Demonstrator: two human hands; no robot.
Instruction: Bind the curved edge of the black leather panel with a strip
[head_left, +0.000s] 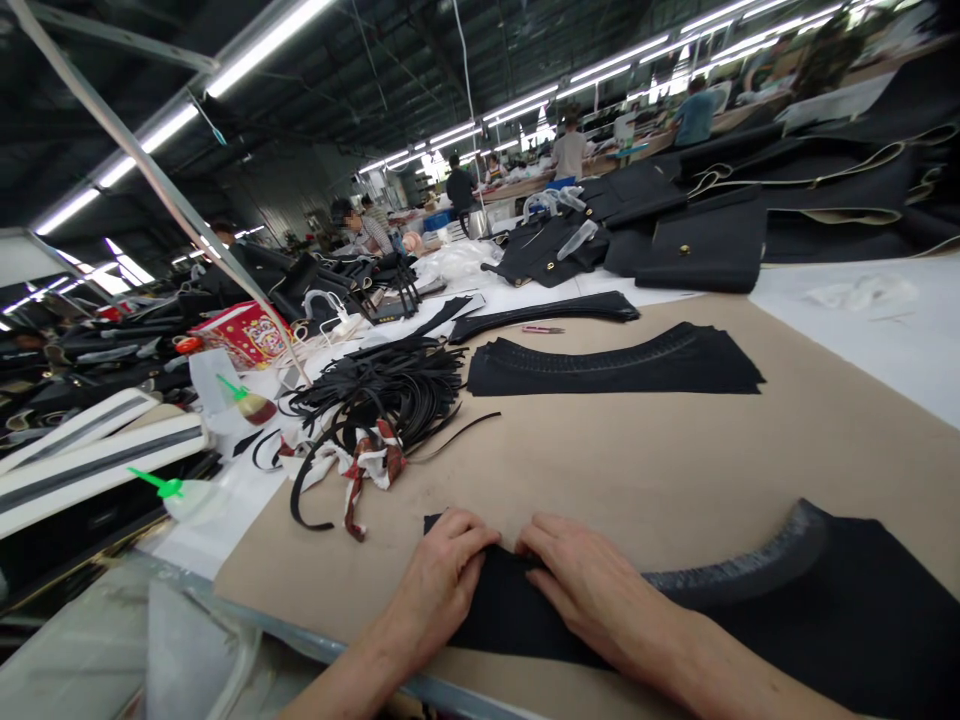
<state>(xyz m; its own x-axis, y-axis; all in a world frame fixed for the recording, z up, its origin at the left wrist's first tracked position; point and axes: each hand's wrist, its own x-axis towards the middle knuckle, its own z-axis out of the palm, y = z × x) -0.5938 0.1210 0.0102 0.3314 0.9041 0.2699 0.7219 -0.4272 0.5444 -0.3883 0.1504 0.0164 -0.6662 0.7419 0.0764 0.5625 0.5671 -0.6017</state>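
A black fabric panel (757, 640) with a curved upper edge lies across the near part of the table. Along that curve, on the right, runs a shiny greyish strip (742, 565). My left hand (450, 570) has its thumb and fingers closed on the panel's upper edge near its left end. Just right of it, my right hand (574, 580) pinches the same edge with bent fingers. Both hands rest low over the cloth, a short gap between them. The fabric under my fingers is partly hidden.
Beyond lie a stack of curved black panels (615, 365), small pink thread snips (543, 329) and a heap of black strips (390, 390) with a stained rag (367, 465). Green-nozzled bottles (184, 495) stand left. Black pieces (697, 235) pile up behind; several people work farther off.
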